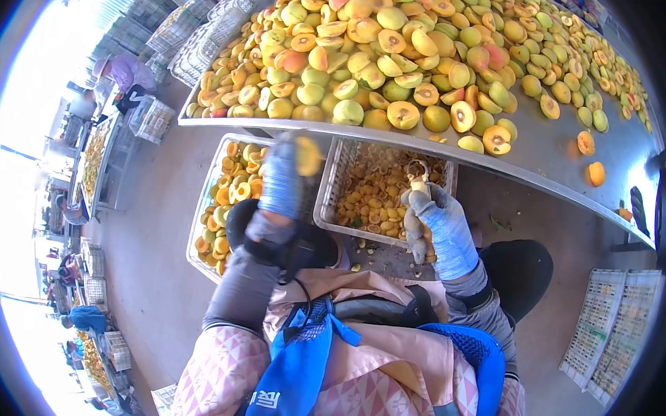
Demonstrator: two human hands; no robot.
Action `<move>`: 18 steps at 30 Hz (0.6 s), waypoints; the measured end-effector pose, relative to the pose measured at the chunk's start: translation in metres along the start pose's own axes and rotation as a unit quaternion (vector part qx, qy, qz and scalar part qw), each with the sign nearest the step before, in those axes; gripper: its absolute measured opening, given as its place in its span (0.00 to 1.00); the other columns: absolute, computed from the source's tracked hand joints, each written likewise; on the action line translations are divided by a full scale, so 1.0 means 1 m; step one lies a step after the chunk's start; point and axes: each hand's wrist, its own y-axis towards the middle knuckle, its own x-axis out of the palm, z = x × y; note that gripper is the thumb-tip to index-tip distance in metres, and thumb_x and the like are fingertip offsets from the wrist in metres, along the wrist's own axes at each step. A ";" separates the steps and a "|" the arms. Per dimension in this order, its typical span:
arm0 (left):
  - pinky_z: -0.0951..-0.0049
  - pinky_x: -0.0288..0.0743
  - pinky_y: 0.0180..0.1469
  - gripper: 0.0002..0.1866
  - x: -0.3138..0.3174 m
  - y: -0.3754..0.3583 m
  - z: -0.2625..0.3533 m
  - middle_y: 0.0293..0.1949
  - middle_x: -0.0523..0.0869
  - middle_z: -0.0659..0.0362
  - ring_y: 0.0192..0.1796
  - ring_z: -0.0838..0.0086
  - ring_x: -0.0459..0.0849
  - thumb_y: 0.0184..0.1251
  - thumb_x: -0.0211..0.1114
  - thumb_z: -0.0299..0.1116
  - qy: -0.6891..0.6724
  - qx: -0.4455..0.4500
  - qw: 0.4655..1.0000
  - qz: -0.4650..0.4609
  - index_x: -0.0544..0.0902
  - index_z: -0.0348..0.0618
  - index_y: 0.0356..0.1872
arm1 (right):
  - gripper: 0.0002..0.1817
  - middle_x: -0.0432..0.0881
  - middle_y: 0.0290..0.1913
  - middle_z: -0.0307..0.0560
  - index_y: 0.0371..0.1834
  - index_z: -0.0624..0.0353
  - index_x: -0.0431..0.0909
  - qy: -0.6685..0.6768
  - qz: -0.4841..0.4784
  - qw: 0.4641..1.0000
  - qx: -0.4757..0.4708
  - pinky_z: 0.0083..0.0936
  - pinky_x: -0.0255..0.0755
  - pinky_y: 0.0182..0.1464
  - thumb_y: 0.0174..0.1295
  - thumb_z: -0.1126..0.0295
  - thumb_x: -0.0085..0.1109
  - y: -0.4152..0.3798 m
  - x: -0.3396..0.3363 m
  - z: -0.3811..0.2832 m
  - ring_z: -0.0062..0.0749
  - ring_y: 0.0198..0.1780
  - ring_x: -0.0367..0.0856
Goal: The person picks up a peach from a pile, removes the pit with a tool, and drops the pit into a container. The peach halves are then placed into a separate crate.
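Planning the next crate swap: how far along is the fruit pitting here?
Done: halves fill the left crate, and pits and scraps the right crate. In hand: the left hand holds a fruit piece, the right hand a pitting tool. Left: a big pile of fruit on the table.

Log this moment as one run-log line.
left hand: holds fruit half | right hand: grips pitting tool | below: crates

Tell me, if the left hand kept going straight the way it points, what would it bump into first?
Probably the edge of the metal table heaped with halved fruit; the left hand points up toward it, though depth is unclear.
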 end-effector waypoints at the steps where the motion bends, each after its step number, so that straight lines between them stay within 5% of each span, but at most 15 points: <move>1: 0.74 0.80 0.43 0.20 -0.044 0.028 -0.034 0.40 0.84 0.60 0.41 0.76 0.84 0.78 0.51 0.49 0.051 0.001 0.997 0.066 0.81 0.42 0.50 | 0.17 0.74 0.21 0.38 0.47 0.61 0.73 -0.015 0.005 1.000 0.005 0.17 0.63 0.12 0.70 0.57 0.59 0.001 -0.001 0.003 0.20 0.12 0.69; 3: 0.73 0.82 0.42 0.21 -0.083 0.039 0.002 0.46 0.84 0.58 0.40 0.75 0.85 0.76 0.51 0.47 -0.052 -0.093 0.993 0.043 0.80 0.44 0.56 | 0.15 0.75 0.21 0.39 0.46 0.60 0.73 -0.049 0.019 0.999 0.011 0.17 0.63 0.12 0.71 0.58 0.58 0.003 -0.002 0.006 0.21 0.12 0.69; 4: 0.72 0.81 0.47 0.20 -0.119 0.064 -0.020 0.46 0.85 0.56 0.43 0.73 0.85 0.76 0.49 0.44 0.002 -0.065 0.995 0.072 0.81 0.42 0.56 | 0.14 0.75 0.21 0.39 0.45 0.60 0.73 -0.072 0.013 0.997 -0.003 0.18 0.63 0.12 0.71 0.59 0.58 0.003 -0.002 0.007 0.21 0.12 0.69; 5: 0.71 0.78 0.52 0.20 -0.180 0.102 -0.067 0.48 0.86 0.54 0.48 0.71 0.84 0.74 0.49 0.41 0.200 0.060 0.977 0.046 0.82 0.40 0.55 | 0.14 0.75 0.21 0.39 0.44 0.59 0.73 -0.096 0.006 0.995 -0.016 0.18 0.63 0.12 0.71 0.59 0.58 0.003 -0.003 0.007 0.21 0.12 0.69; 6: 0.70 0.76 0.56 0.20 -0.188 0.103 -0.055 0.50 0.86 0.54 0.51 0.70 0.83 0.72 0.52 0.39 0.378 0.090 0.920 0.060 0.80 0.38 0.58 | 0.13 0.75 0.21 0.39 0.43 0.59 0.73 -0.120 -0.001 0.992 -0.028 0.18 0.63 0.12 0.71 0.60 0.58 0.003 -0.003 0.009 0.21 0.12 0.69; 7: 0.68 0.76 0.56 0.20 -0.184 0.112 -0.047 0.52 0.86 0.52 0.51 0.68 0.84 0.70 0.57 0.38 0.248 -0.051 0.962 0.104 0.80 0.40 0.59 | 0.11 0.74 0.20 0.38 0.41 0.58 0.72 -0.147 0.024 0.987 -0.065 0.17 0.61 0.13 0.71 0.61 0.58 0.004 -0.001 0.014 0.19 0.12 0.68; 8: 0.68 0.75 0.56 0.21 -0.182 0.112 -0.042 0.51 0.86 0.50 0.51 0.67 0.84 0.69 0.60 0.38 0.316 -0.057 0.937 0.137 0.80 0.43 0.60 | 0.11 0.76 0.22 0.41 0.40 0.60 0.73 -0.186 0.033 0.980 -0.069 0.22 0.64 0.19 0.69 0.63 0.58 0.004 0.001 0.013 0.23 0.17 0.71; 12: 0.68 0.77 0.53 0.18 -0.114 0.130 -0.034 0.45 0.88 0.50 0.47 0.64 0.86 0.66 0.63 0.40 0.458 0.072 0.884 0.062 0.84 0.42 0.52 | 0.12 0.77 0.29 0.52 0.39 0.64 0.77 -0.302 0.055 0.949 -0.076 0.36 0.71 0.36 0.65 0.65 0.61 0.008 0.000 0.016 0.41 0.30 0.77; 13: 0.67 0.77 0.51 0.17 -0.077 0.123 -0.021 0.43 0.88 0.50 0.45 0.62 0.87 0.64 0.65 0.40 0.386 0.100 0.916 0.039 0.85 0.41 0.48 | 0.12 0.77 0.30 0.53 0.40 0.64 0.77 -0.306 0.055 0.947 -0.082 0.37 0.71 0.37 0.65 0.64 0.61 0.010 0.000 0.018 0.44 0.31 0.77; 16: 0.68 0.78 0.49 0.16 0.004 0.128 -0.014 0.41 0.88 0.51 0.41 0.64 0.87 0.63 0.66 0.40 0.362 0.132 0.922 -0.027 0.86 0.43 0.47 | 0.12 0.77 0.30 0.49 0.42 0.61 0.76 -0.348 0.040 0.931 -0.099 0.32 0.69 0.34 0.67 0.63 0.61 0.011 -0.006 0.018 0.37 0.31 0.76; 17: 0.68 0.78 0.48 0.15 0.024 0.133 -0.012 0.40 0.88 0.51 0.40 0.64 0.86 0.63 0.67 0.40 0.353 0.144 0.924 -0.024 0.86 0.43 0.47 | 0.12 0.75 0.25 0.42 0.41 0.60 0.75 -0.334 0.045 0.933 -0.124 0.25 0.66 0.27 0.68 0.62 0.61 0.011 -0.005 0.016 0.25 0.24 0.72; 18: 0.67 0.78 0.47 0.15 0.043 0.137 -0.011 0.39 0.88 0.51 0.38 0.64 0.86 0.63 0.68 0.39 0.343 0.156 0.926 -0.020 0.86 0.44 0.46 | 0.13 0.77 0.30 0.48 0.45 0.61 0.75 -0.340 0.053 0.932 -0.116 0.29 0.69 0.33 0.67 0.63 0.61 0.009 -0.004 0.008 0.35 0.31 0.76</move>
